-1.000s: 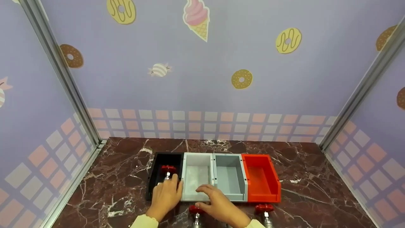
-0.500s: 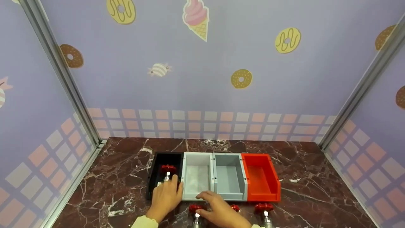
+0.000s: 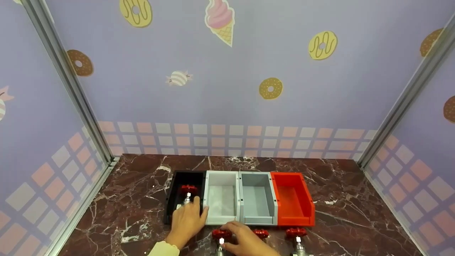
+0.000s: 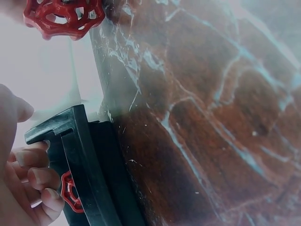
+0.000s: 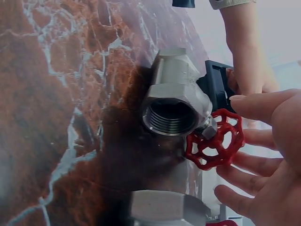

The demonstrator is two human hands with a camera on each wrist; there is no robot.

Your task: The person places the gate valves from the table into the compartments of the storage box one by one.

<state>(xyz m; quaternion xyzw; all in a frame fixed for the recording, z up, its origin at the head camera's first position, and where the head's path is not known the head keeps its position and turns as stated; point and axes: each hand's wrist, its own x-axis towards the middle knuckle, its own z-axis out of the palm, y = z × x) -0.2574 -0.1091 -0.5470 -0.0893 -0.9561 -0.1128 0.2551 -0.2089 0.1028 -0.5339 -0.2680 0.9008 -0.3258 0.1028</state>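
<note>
My left hand (image 3: pixel 186 220) reaches over the front of the black bin (image 3: pixel 170 208), its fingers loosely bent. In that bin lies a metal valve with a red handwheel (image 3: pixel 188 189). The left wrist view has this hand's fingertips (image 4: pixel 42 176) by the bin's front lip, near the handwheel (image 4: pixel 69 194), with the thumb apart. My right hand (image 3: pixel 247 240) is at a second valve (image 5: pixel 176 73) in front of the white bin (image 3: pixel 221 199). Its thumb and fingers are spread around that valve's red handwheel (image 5: pixel 209 165), fingertips close to the rim.
A grey bin (image 3: pixel 256 202) and an orange-red bin (image 3: pixel 293 199) continue the row to the right. Two more valve handwheels show in front: one red wheel (image 3: pixel 262 233) partly behind my right hand, another wheel (image 3: pixel 296 233) further right. Patterned walls surround the marble tabletop (image 3: pixel 135 192).
My right hand has come down and toward me, onto the handwheel of the valve before the white bin. My left hand stays at the black bin, its thumb slightly further out.
</note>
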